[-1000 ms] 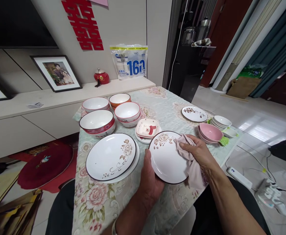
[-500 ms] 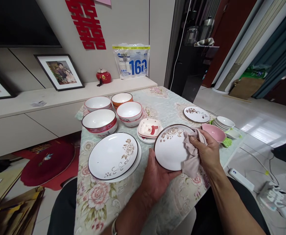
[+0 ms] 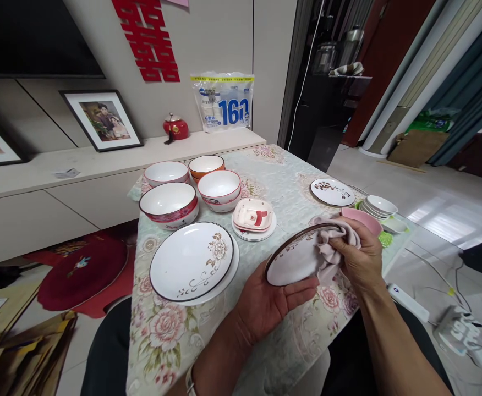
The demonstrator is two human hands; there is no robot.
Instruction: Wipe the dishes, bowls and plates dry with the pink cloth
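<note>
A white plate (image 3: 292,260) with a dark brown rim and brown flowers is tilted up over the table's near right part. My right hand (image 3: 359,254) pinches a pale pink cloth (image 3: 329,257) around the plate's right edge. Under the plate's lower left rim, my left hand (image 3: 268,302) is open, palm up with fingers stretched out; its palm is at or very near the rim. To the left, a larger flowered plate (image 3: 187,261) rests on another white plate. Just beyond the held plate, small square bear dishes (image 3: 253,213) sit stacked on round white plates.
Several stacked bowls (image 3: 169,199) stand at the table's far left. On the right are a flowered plate (image 3: 332,192), a pink bowl (image 3: 362,220) and small white bowls (image 3: 381,204). Behind the table, a low cabinet (image 3: 96,190) bears a red jar (image 3: 175,128) and a plastic bag (image 3: 224,104).
The held plate has tipped from nearly face-up to a steep slant and shifted slightly right. My left hand's fingers have loosened and flattened beneath it. The cloth has moved up slightly with my right hand.
</note>
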